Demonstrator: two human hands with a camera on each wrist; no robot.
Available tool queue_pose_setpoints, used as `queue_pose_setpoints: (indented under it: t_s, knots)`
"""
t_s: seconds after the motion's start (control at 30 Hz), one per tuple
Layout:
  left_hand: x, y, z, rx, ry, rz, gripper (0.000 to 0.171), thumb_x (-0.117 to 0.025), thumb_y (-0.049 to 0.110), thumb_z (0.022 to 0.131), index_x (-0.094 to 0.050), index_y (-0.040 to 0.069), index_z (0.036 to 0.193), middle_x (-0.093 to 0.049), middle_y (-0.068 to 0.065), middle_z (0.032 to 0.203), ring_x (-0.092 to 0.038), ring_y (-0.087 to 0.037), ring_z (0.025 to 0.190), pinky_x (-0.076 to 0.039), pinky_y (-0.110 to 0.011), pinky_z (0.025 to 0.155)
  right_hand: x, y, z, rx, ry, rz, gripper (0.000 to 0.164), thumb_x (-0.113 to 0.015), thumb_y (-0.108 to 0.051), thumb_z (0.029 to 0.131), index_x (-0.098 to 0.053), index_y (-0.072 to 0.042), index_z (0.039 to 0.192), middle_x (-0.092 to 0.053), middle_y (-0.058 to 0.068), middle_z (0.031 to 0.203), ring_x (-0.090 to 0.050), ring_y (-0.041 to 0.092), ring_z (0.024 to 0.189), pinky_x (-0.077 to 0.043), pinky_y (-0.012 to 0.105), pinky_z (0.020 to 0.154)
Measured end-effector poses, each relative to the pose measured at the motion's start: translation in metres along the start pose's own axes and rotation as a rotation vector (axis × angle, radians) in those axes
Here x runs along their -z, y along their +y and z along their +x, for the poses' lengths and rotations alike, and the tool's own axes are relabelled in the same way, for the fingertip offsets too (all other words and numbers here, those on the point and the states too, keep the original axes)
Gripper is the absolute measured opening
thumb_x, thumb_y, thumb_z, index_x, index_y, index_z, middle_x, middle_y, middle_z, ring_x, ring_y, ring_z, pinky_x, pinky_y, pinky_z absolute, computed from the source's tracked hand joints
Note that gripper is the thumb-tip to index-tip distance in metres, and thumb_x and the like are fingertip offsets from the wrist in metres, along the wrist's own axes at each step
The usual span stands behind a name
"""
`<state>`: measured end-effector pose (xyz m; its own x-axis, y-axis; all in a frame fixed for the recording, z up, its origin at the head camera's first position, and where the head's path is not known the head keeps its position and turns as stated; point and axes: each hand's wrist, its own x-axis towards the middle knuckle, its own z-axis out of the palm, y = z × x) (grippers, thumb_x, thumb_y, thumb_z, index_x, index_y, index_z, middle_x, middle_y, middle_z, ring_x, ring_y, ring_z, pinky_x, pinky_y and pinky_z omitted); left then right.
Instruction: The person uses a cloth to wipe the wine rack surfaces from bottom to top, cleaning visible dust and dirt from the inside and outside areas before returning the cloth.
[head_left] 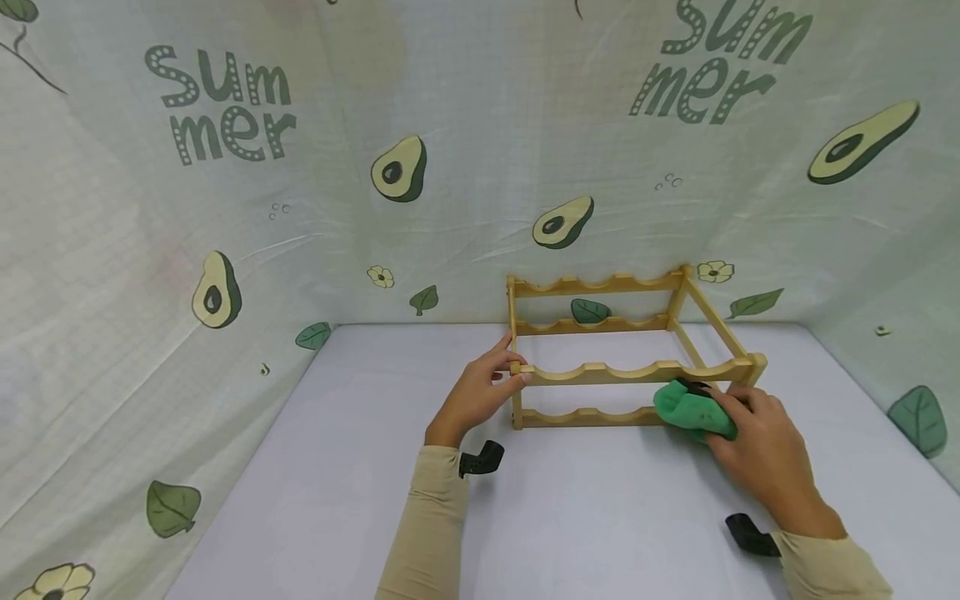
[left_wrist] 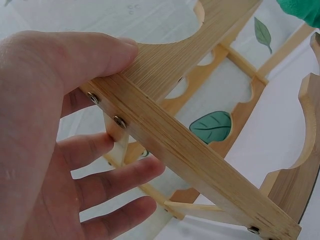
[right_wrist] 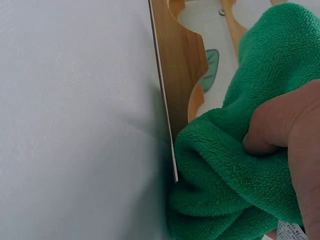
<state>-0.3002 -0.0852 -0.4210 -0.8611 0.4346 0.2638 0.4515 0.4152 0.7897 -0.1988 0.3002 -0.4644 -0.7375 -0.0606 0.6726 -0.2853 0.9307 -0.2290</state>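
Observation:
A wooden rack [head_left: 600,374] with scalloped rails stands on the white table. At its front left corner, my left hand [head_left: 480,387] grips the upper part of the frame; in the left wrist view the thumb lies on the top rail and the fingers reach behind the post [left_wrist: 185,145]. My right hand [head_left: 765,450] holds a bunched green cloth [head_left: 693,410] against the right end of the lower front rail. In the right wrist view the cloth [right_wrist: 220,185] covers that rail's end, and the thumb presses into its folds.
The white table surface [head_left: 337,500] reaches back to a hanging sheet [head_left: 465,100] printed with avocados, leaves and lettering. The rack's back stands close to that sheet. A black wrist camera [head_left: 483,458] sits by the left sleeve and another black camera [head_left: 750,535] by the right.

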Motion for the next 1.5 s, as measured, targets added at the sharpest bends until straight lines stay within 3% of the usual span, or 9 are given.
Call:
queue_pose_setpoints:
  t_s: [0.23, 0.4, 0.63, 0.8, 0.93, 1.07, 1.33, 1.5]
  knots:
    - [-0.001, 0.000, 0.001, -0.015, -0.004, 0.004, 0.023, -0.064, 0.039, 0.098, -0.067, 0.023, 0.114, -0.026, 0.008, 0.162, -0.038, -0.016, 0.142, -0.046, -0.043, 0.100, 0.003, 0.004, -0.001, 0.012, -0.001, -0.017, 0.059, -0.080, 0.000, 0.060, -0.066, 0.004, 0.117, -0.057, 0.025, 0.107, -0.052, 0.047, 0.095, -0.044, 0.064, 0.075]
    - [-0.001, 0.000, 0.001, -0.024, -0.002, -0.019, 0.025, -0.063, 0.039, 0.099, -0.067, 0.021, 0.115, -0.026, 0.001, 0.163, -0.047, -0.020, 0.136, -0.046, -0.048, 0.101, 0.002, 0.002, -0.001, -0.002, -0.041, -0.013, 0.063, -0.080, -0.002, 0.061, -0.063, 0.002, 0.122, -0.058, 0.022, 0.111, -0.053, 0.045, 0.097, -0.044, 0.064, 0.074]
    - [-0.003, 0.000, 0.000, -0.020, 0.015, -0.018, 0.023, -0.063, 0.039, 0.099, -0.067, 0.022, 0.114, -0.027, -0.006, 0.163, -0.042, -0.021, 0.140, -0.046, -0.045, 0.100, -0.001, -0.004, -0.001, -0.053, -0.109, 0.051, 0.062, -0.080, -0.002, 0.064, -0.061, -0.002, 0.123, -0.062, 0.023, 0.108, -0.054, 0.043, 0.096, -0.043, 0.063, 0.072]
    - [-0.006, 0.001, 0.000, 0.024, 0.023, -0.024, 0.030, -0.060, 0.044, 0.100, -0.063, 0.024, 0.122, -0.026, 0.001, 0.164, -0.058, -0.018, 0.121, -0.048, -0.042, 0.098, -0.003, -0.009, -0.001, -0.124, -0.156, 0.091, 0.054, -0.081, -0.001, 0.065, -0.062, 0.000, 0.115, -0.062, 0.025, 0.102, -0.055, 0.042, 0.092, -0.042, 0.062, 0.069]
    - [-0.009, 0.002, 0.000, 0.068, 0.049, -0.032, 0.046, -0.059, 0.044, 0.100, -0.051, 0.020, 0.138, -0.044, -0.003, 0.154, -0.062, -0.019, 0.112, -0.050, -0.043, 0.094, -0.007, -0.014, -0.001, -0.109, -0.147, 0.117, 0.053, -0.081, 0.000, 0.064, -0.063, 0.002, 0.114, -0.063, 0.024, 0.102, -0.055, 0.042, 0.093, -0.043, 0.061, 0.071]
    - [-0.012, 0.000, 0.000, 0.072, 0.080, -0.035, 0.053, -0.059, 0.042, 0.101, -0.042, 0.014, 0.142, -0.053, -0.010, 0.146, -0.063, -0.019, 0.112, -0.051, -0.044, 0.094, -0.012, -0.019, 0.001, -0.105, -0.144, 0.130, 0.052, -0.081, 0.001, 0.064, -0.063, 0.003, 0.113, -0.064, 0.023, 0.103, -0.056, 0.041, 0.095, -0.042, 0.059, 0.073]
    - [-0.015, 0.000, -0.002, 0.017, 0.124, -0.011, 0.044, -0.057, 0.041, 0.102, -0.045, 0.011, 0.131, -0.065, -0.012, 0.120, -0.064, -0.018, 0.101, -0.052, -0.041, 0.086, -0.021, -0.029, 0.003, -0.074, -0.111, 0.186, 0.048, -0.080, 0.005, 0.062, -0.065, 0.004, 0.107, -0.067, 0.019, 0.100, -0.056, 0.035, 0.092, -0.043, 0.052, 0.075]
    - [-0.015, 0.001, -0.002, 0.017, 0.114, 0.003, 0.039, -0.056, 0.042, 0.102, -0.047, 0.014, 0.128, -0.066, -0.010, 0.118, -0.064, -0.017, 0.098, -0.052, -0.040, 0.084, -0.022, -0.031, 0.003, -0.068, -0.100, 0.200, 0.045, -0.080, 0.005, 0.061, -0.066, 0.004, 0.104, -0.067, 0.017, 0.098, -0.056, 0.031, 0.087, -0.042, 0.049, 0.072]
